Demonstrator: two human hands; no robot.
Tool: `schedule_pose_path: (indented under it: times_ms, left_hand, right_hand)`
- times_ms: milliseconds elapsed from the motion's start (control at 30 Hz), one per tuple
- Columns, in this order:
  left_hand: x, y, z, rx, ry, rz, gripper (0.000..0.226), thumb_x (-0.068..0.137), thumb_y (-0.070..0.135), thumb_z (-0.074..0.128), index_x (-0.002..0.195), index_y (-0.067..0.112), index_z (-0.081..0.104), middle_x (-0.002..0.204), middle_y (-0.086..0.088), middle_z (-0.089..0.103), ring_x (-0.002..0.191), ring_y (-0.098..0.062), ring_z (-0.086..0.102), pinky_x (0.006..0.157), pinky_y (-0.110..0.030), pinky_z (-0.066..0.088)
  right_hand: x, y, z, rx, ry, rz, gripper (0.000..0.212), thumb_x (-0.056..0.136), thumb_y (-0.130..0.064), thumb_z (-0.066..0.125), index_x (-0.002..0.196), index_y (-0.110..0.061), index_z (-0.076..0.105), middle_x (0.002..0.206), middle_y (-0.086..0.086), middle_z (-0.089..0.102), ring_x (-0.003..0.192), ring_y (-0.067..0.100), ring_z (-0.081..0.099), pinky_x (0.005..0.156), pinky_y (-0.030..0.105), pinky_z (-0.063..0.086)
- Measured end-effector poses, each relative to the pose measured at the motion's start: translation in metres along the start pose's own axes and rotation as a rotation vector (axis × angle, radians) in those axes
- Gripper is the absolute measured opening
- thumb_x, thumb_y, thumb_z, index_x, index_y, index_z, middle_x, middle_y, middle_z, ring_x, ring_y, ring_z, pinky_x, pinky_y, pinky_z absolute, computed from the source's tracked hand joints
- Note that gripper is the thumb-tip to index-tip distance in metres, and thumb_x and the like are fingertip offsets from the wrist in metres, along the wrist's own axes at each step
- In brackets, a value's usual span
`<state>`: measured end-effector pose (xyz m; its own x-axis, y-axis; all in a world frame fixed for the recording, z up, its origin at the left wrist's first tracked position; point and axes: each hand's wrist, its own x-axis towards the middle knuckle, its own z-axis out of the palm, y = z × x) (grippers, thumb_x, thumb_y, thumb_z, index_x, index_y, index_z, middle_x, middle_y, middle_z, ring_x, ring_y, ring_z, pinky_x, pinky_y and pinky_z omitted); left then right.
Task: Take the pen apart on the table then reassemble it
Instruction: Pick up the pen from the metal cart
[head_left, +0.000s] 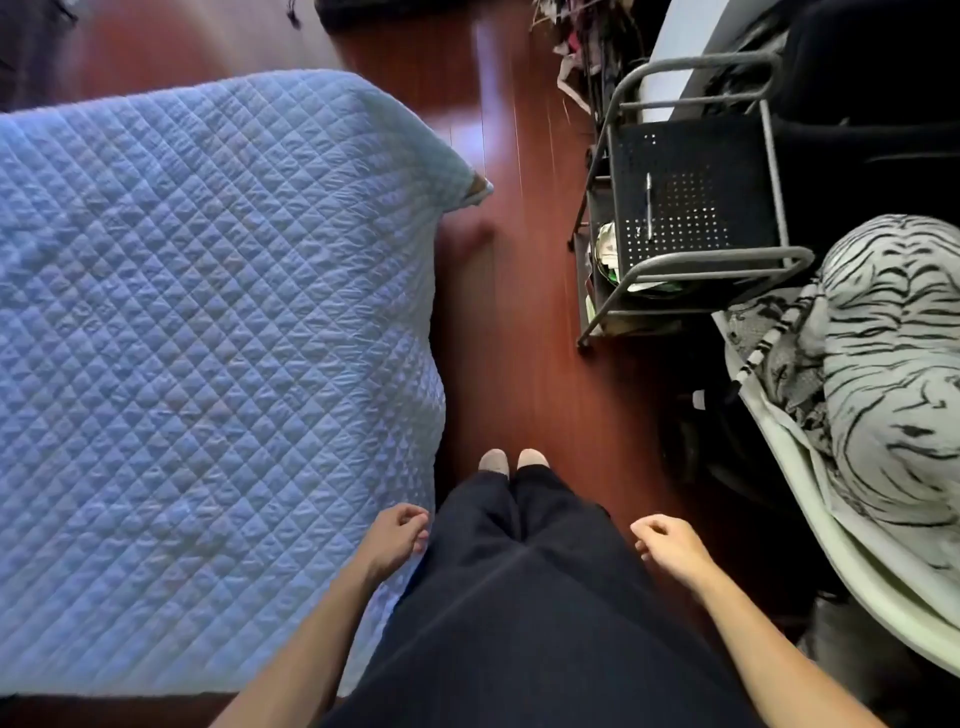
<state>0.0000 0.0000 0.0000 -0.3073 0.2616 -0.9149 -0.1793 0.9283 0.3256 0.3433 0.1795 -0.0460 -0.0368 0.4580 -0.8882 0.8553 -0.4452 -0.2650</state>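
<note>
I look straight down at my own standing body: dark trousers (519, 597) fill the lower middle, and two light slippers (511, 461) poke out side by side on the reddish wooden floor (509, 322).

My left hand (397, 538) hangs beside my left thigh, just at the edge of the bed, with its fingers loosely curled inward and nothing in them. My right hand (670, 545) hangs on the other side over the floor, likewise loosely curled and holding nothing.

The pen (649, 206) lies well apart from both hands, up on the top shelf of a small metal cart (769, 156) at the upper right. That shelf is dark perforated metal with a grey tubular frame around it, and the pen rests flat on it, roughly lengthwise away from me, near the shelf's left side. It looks whole, though it is too small for me to tell its parts.

A bed (208, 338) covered in a pale blue quilted spread takes up the whole left side. At the right, a cushion or blanket in a black and white striped print (893, 374) sits on a pale chair (831, 571), just below the cart.
</note>
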Motion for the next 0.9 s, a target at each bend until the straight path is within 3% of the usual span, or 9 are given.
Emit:
schedule_pose_path:
  times_ms: [133,267,367,467,533,633,733,900]
  left_hand:
    - [0.005,-0.002,-0.014,0.109,0.034,-0.038,0.023,0.108,0.013,0.050,0.116,-0.001,0.066,0.086,-0.010,0.065,0.064,-0.012,0.055,0.054,-0.018,0.044]
    - [0.013,0.006,-0.031,0.247,0.039,-0.029,0.020,0.104,0.011,0.053,0.095,0.005,0.070,0.066,0.001,0.060,0.058,-0.011,0.052,0.055,-0.024,0.039]
    - [0.028,0.023,-0.048,0.333,0.026,-0.020,0.027,0.101,0.008,0.054,0.076,0.013,0.062,0.077,-0.007,0.060,0.071,-0.016,0.051,0.060,-0.027,0.036]
    - [0.047,0.058,-0.072,0.301,0.032,-0.017,0.024,0.102,0.008,0.056,0.082,0.012,0.068,0.085,-0.007,0.066,0.080,-0.018,0.057,0.067,-0.024,0.042]
    - [0.062,0.090,-0.089,0.305,0.036,0.000,0.023,0.102,0.009,0.056,0.082,0.013,0.065,0.081,-0.003,0.065,0.074,-0.015,0.055,0.061,-0.018,0.039]
    - [0.086,0.149,-0.111,0.228,0.011,0.033,0.037,0.104,-0.003,0.046,0.071,0.011,0.054,0.066,-0.009,0.053,0.056,-0.016,0.046,0.051,-0.022,0.035]
    - [0.106,0.216,-0.133,0.241,0.042,0.074,0.030,0.105,-0.005,0.043,0.078,0.006,0.052,0.072,-0.012,0.049,0.054,-0.017,0.042,0.043,-0.016,0.034]
    - [0.137,0.321,-0.151,0.115,0.068,0.178,0.012,0.108,0.003,0.046,0.110,0.001,0.058,0.085,-0.017,0.055,0.061,-0.015,0.050,0.039,-0.008,0.040]
  right_hand:
    - [0.020,-0.077,-0.018,0.024,0.013,-0.115,0.016,0.102,-0.019,0.066,0.089,-0.020,0.075,0.083,0.005,0.077,0.078,0.023,0.071,0.091,0.043,0.059]
    - [0.042,-0.155,-0.033,0.024,0.058,-0.249,0.017,0.102,-0.027,0.066,0.087,-0.027,0.072,0.082,-0.002,0.078,0.075,0.017,0.072,0.084,0.036,0.058]
    - [0.060,-0.201,-0.042,-0.004,0.074,-0.299,0.015,0.101,-0.030,0.065,0.087,-0.031,0.072,0.082,-0.005,0.078,0.076,0.015,0.073,0.081,0.034,0.056]
    - [0.070,-0.229,-0.050,0.012,0.085,-0.278,0.016,0.102,-0.028,0.065,0.088,-0.030,0.072,0.083,-0.003,0.077,0.075,0.017,0.071,0.081,0.035,0.056]
    - [0.076,-0.234,-0.056,0.006,0.101,-0.237,0.018,0.103,-0.025,0.066,0.087,-0.028,0.073,0.081,-0.002,0.077,0.075,0.019,0.069,0.082,0.037,0.056]
    - [0.083,-0.229,-0.063,0.002,0.110,-0.145,0.020,0.102,-0.018,0.067,0.085,-0.024,0.075,0.080,0.001,0.077,0.080,0.024,0.069,0.087,0.041,0.057]
    - [0.088,-0.220,-0.070,0.011,0.110,-0.043,0.016,0.102,-0.015,0.068,0.091,-0.015,0.078,0.086,0.006,0.078,0.090,0.029,0.072,0.088,0.040,0.056]
    - [0.103,-0.217,-0.086,0.015,0.104,0.096,0.016,0.103,-0.014,0.068,0.092,-0.013,0.080,0.080,0.007,0.077,0.063,0.019,0.063,0.058,0.028,0.042]
